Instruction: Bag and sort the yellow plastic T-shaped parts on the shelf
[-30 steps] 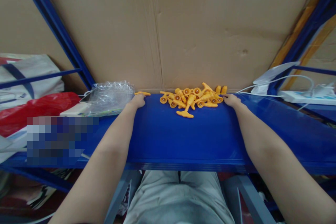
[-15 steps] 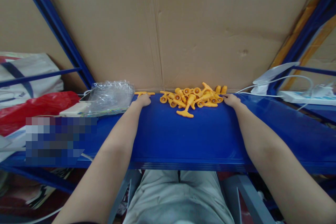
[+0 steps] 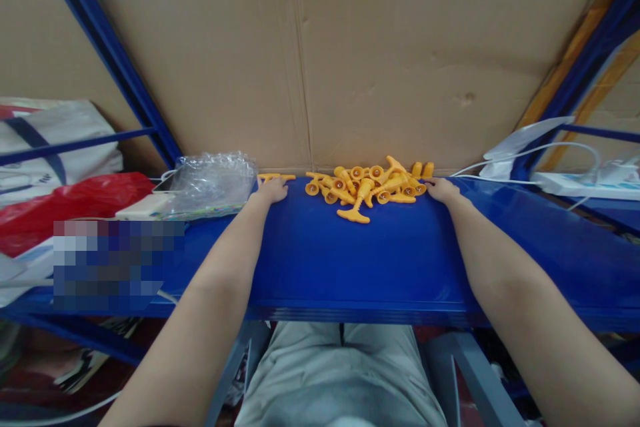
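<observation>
brown cardboard panel (image 3: 225, 47) right across the back, closing off the far side of the blue table (image 3: 350, 260). blue uprights (image 3: 114, 67) slanting at either end, two in view. to the left, clear plastic packaging (image 3: 215, 180) crowding close beside the left hand (image 3: 273, 192); cannot tell if touching. a pale flat box (image 3: 143, 208) partly under it. farther left, red plastic bag (image 3: 110, 190) in front of a white cloth bag (image 3: 87, 137) with a dark band. pixelated patch (image 3: 110, 263) nearer the front, contents unreadable. to the right, white power strip (image 3: 555, 182), with white cable (image 3: 505, 180) trailing along the back edge.

counts: yellow t-handled pieces (image 3: 363, 193) in one heap at the back middle of the table, between the hands. too tangled for a full tally; at least six round hollow ends facing forward. one piece foremost, crossbar toward the front edge. two stubby yellow ends (image 3: 423, 170) upright, side by side, at the heap's right rear. apart from the heap, a small yellow group (image 3: 267, 176) just beyond the left hand; one or two, part hidden.

hands, two: left with fingers at the small group, grip hidden, cannot tell. right hand (image 3: 443, 191) at the heap's right end, fingers bent; cannot tell whether gripping anything.
</observation>
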Demonstrator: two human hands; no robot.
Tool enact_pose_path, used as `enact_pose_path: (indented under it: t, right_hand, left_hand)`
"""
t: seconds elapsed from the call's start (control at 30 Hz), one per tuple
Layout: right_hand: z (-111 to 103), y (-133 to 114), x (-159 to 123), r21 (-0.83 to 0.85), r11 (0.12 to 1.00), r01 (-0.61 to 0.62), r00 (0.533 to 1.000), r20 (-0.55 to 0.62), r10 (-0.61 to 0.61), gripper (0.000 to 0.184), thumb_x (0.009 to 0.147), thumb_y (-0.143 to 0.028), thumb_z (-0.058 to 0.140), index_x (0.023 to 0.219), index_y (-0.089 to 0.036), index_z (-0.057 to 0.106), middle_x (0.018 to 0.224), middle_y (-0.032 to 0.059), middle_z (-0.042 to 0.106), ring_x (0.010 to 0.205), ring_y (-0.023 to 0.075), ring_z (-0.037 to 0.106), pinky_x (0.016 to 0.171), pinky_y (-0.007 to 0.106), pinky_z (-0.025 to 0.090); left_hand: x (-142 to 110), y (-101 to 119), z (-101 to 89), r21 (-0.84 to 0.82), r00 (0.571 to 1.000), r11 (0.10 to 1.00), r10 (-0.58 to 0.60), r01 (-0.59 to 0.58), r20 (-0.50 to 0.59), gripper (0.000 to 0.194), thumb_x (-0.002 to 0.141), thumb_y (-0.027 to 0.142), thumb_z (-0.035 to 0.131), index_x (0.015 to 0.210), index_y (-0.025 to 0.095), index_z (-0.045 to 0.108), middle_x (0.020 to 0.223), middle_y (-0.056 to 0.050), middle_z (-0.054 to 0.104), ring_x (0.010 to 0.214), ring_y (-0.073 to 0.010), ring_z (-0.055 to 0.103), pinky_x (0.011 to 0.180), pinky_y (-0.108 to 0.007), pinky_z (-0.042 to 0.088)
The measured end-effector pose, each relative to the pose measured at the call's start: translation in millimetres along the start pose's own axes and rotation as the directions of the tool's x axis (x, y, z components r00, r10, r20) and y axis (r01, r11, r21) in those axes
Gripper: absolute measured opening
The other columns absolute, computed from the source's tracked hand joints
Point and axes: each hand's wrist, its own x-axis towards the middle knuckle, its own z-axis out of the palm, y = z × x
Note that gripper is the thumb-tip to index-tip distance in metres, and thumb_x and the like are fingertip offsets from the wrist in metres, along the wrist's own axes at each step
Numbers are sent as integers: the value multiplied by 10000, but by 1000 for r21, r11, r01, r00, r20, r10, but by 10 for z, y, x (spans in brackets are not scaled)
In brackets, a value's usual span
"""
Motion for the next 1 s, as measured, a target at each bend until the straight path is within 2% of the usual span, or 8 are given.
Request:
enact_pose_path:
  t: [0.1, 0.2, 0.3, 0.43, 0.53, 0.7, 0.83, 1.0]
  right_hand:
    - [-1, 1, -1, -8, 1000, 1, 1000, -6, -1, 515, 986, -312, 400, 1458, -271, 602, 1501, 104, 569, 1386, 336, 522, 1121, 524, 431]
    - [6, 11, 13, -13, 1000, 1, 1000, -3, -1, 518, 986, -312, 395, 1462, -270, 597, 1504, 97, 567, 1390, 329, 519, 1125, 522, 428]
    - [19, 26, 36, -22, 1000, 12, 1000, -11, -13, 515, 983, -315, 396, 1452, -271, 606, 1488, 96, 582, 1380, 329, 527, 1118, 526, 433]
    - [24, 34, 43, -31, 999, 19, 1000, -14, -20, 516, 982, -327, 391, 1445, -277, 612, 1486, 93, 585, 1376, 333, 531, 1109, 527, 441]
    - [16, 30, 29, -24, 1000, 14, 1000, -9, -14, 524, 985, -323, 382, 1458, -265, 600, 1503, 98, 568, 1388, 331, 520, 1124, 518, 430]
    - [17, 34, 33, -21, 1000, 17, 1000, -20, -18, 515, 980, -328, 394, 1441, -277, 617, 1480, 97, 589, 1365, 336, 542, 1103, 525, 448]
    - [14, 32, 36, -26, 1000, 7, 1000, -19, -8, 515, 977, -331, 401, 1444, -280, 613, 1477, 96, 592, 1359, 332, 548, 1099, 524, 451]
    - [2, 19, 16, -9, 1000, 4, 1000, 6, -4, 531, 992, -317, 377, 1478, -250, 579, 1518, 109, 551, 1405, 333, 503, 1135, 521, 413]
  left_hand:
    - [-38, 16, -15, -44, 997, 997, -66, 68, 27, 538, 1010, 316, 346, 1523, 245, 492, 1627, -104, 411, 1519, -343, 342, 1203, -645, 290]
    - [-37, -3, 0, -61, 998, 997, -50, 53, 41, 553, 1008, 292, 352, 1544, 210, 459, 1634, -112, 399, 1495, -305, 395, 1190, -500, 389]
    - [-2, -50, 31, -37, 1000, 999, 5, -4, 16, 554, 983, 208, 363, 1519, 161, 495, 1571, -117, 494, 1441, -246, 481, 1177, -334, 405]
    - [37, -103, 54, -4, 1000, 1000, 27, -27, 4, 590, 932, 157, 401, 1510, 182, 514, 1540, -84, 538, 1408, -221, 521, 1159, -272, 407]
    - [34, -128, 59, -23, 1000, 1000, 13, -13, -7, 624, 911, 160, 425, 1530, 193, 492, 1581, -94, 486, 1432, -251, 491, 1168, -312, 412]
    - [21, -174, 96, -54, 994, 996, -69, 65, -81, 565, 955, 264, 410, 1509, 269, 520, 1572, -116, 490, 1448, -352, 457, 1156, -546, 417]
    - [37, -197, 124, -52, 987, 990, -135, 131, -90, 563, 984, 322, 376, 1514, 183, 505, 1539, -161, 518, 1428, -329, 487, 1145, -487, 439]
    - [51, -223, 104, 7, 993, 993, -119, 119, -12, 507, 962, 255, 371, 1366, 138, 653, 1497, -156, 567, 1354, -299, 570, 1129, -393, 460]
